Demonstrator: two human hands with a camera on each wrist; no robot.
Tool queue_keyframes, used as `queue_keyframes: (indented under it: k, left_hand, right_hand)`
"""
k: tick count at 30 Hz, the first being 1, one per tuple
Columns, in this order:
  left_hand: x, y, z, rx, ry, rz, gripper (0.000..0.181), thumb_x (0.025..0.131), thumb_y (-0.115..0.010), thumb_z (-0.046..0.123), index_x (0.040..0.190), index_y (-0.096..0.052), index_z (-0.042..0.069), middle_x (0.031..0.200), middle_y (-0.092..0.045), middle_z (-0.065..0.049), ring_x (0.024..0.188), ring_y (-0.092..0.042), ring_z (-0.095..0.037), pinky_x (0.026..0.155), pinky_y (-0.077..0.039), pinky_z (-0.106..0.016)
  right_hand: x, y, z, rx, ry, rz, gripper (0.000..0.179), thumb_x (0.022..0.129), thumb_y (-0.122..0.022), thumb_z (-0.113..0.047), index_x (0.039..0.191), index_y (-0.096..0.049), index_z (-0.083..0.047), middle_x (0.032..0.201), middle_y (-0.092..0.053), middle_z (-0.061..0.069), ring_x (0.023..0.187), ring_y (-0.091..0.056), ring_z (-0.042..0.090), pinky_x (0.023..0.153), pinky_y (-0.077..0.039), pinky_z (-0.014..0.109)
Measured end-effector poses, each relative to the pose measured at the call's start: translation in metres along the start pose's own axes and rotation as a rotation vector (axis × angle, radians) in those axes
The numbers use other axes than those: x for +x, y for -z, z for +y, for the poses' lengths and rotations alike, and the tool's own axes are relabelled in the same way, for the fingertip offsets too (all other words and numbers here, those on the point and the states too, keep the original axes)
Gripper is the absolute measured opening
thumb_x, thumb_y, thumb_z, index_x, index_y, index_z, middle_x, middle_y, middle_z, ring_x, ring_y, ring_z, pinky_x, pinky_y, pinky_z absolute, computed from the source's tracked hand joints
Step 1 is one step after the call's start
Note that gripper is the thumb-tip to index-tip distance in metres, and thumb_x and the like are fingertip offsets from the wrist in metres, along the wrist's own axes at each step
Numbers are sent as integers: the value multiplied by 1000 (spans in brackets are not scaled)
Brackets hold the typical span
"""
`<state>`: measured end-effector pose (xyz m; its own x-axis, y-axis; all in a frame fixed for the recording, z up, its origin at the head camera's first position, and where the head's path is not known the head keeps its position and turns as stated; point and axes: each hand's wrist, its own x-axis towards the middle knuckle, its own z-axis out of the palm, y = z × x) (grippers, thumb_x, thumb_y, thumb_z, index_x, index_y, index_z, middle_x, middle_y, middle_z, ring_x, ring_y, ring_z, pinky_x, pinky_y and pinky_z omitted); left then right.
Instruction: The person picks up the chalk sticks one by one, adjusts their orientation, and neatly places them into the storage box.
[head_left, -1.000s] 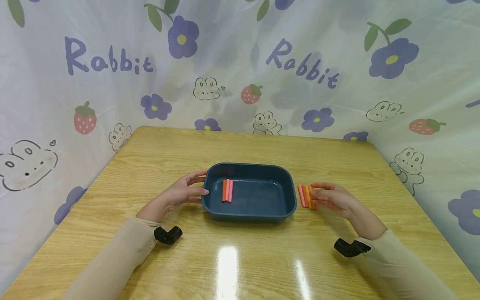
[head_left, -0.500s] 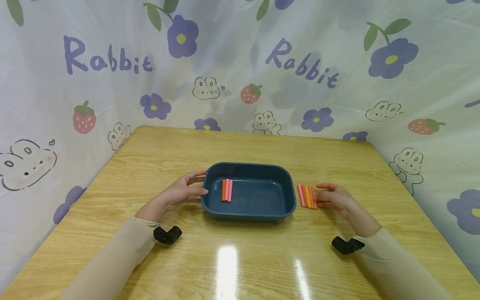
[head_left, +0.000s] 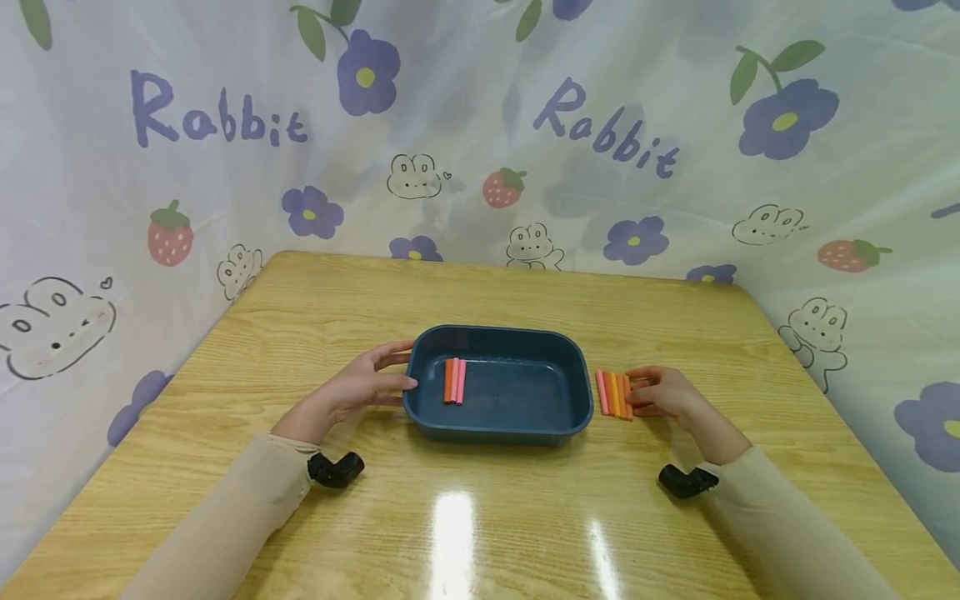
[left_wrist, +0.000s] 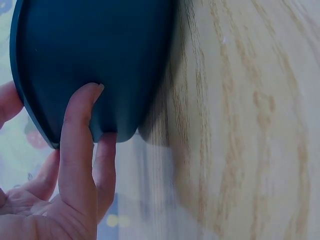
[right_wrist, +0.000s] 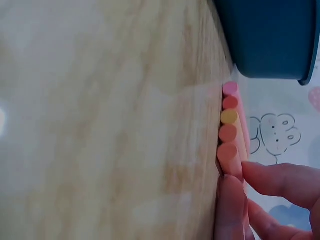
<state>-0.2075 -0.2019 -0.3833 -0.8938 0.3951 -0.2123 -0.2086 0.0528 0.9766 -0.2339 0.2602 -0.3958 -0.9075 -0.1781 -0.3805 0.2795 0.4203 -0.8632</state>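
Note:
My left hand (head_left: 362, 386) is at the left end of a dark blue rectangular tub (head_left: 517, 435), its thumb and fingers (left_wrist: 75, 145) spread against the end wall. Inside the tub, at its left, three short round sticks (head_left: 454, 382) lie side by side, one red-orange and two pink. To the tub's right, my right hand (head_left: 666, 393) touches the outer orange stick (right_wrist: 229, 155) of a second row, thumb below and a finger (right_wrist: 277, 177) above. That row (head_left: 615, 396) runs pink, red, yellow and orange, its sticks close together on the table.
A pale wooden table (head_left: 352, 533) carries everything, with bright reflections at its front. Behind and on both sides hangs a white curtain (head_left: 465, 83) printed with flowers, rabbits and strawberries. Black wrist camera mounts (head_left: 688, 482) sit on both sleeves.
My right hand drew back slightly to the right from the stick row, uncovering more of the orange end, then came back a little toward it. My left hand and the tub stayed put.

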Motion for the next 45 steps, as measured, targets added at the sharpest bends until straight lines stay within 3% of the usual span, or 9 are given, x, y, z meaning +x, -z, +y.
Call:
queue_keyframes:
  k: [12, 22, 31, 45]
  left_hand:
    - [0, 0, 1, -9, 0, -6, 76, 85, -64, 3, 148, -20, 5, 146, -20, -24, 108, -55, -37, 83, -51, -45]
    - [0, 1, 1, -16, -1, -3, 76, 85, -64, 3, 148, -21, 7, 146, -21, -23, 109, -55, -38, 83, -51, -45]
    - [-1, 1, -1, -9, -6, -13, 77, 86, -63, 3, 148, -18, 5, 147, -18, -25, 111, -53, -39, 84, -51, -45]
    - [1, 1, -2, -8, -3, -7, 75, 86, -63, 2, 148, -20, 5, 147, -20, -24, 109, -54, -38, 83, -51, -44]
  right_hand:
    - [-3, -1, -3, 13, 29, -1, 55, 86, -60, 4, 133, -33, 14, 114, -51, 24, 84, -61, 17, 76, -55, 35]
    - [-4, 7, 2, 328, 76, -72, 64, 91, -53, 3, 142, -15, 12, 105, -57, 5, 87, -62, 12, 81, -53, 30]
    - [-10, 1, -11, 500, 81, -99, 65, 92, -50, 4, 143, -10, 10, 102, -57, 6, 86, -63, 12, 80, -53, 27]
    - [-10, -14, -44, 576, 74, -129, 54, 93, -47, 4, 140, -21, 5, 92, -61, 4, 80, -63, 12, 78, -53, 25]
